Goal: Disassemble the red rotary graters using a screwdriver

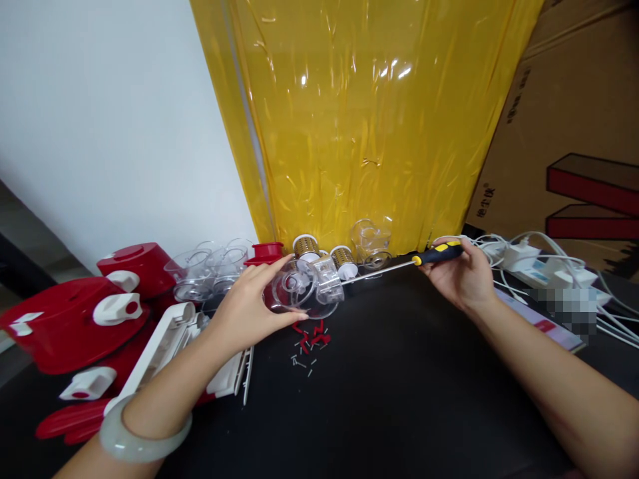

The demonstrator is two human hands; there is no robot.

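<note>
My left hand (254, 303) is closed around a clear plastic housing (294, 286), thumb below and fingers above its round rim. In my right hand (462, 276) is a screwdriver (436, 253) with a black and yellow handle. Its long shaft points left, and the tip meets or lies close to the small clear block at the housing's right end; exact contact is too small to tell. Just behind the housing are two metal grater drums (305, 247) with white ends. Small red parts (315, 338) and several loose screws (302, 362) lie on the black table below the housing.
Red housings with white knobs (117, 309) and long white plastic parts (162, 346) crowd the left. Clear cups (212, 266) stand behind them, and another clear part (370, 239) sits by the yellow sheet (379, 120). White chargers and cables (522, 256) fill the right, before a cardboard box (574, 120).
</note>
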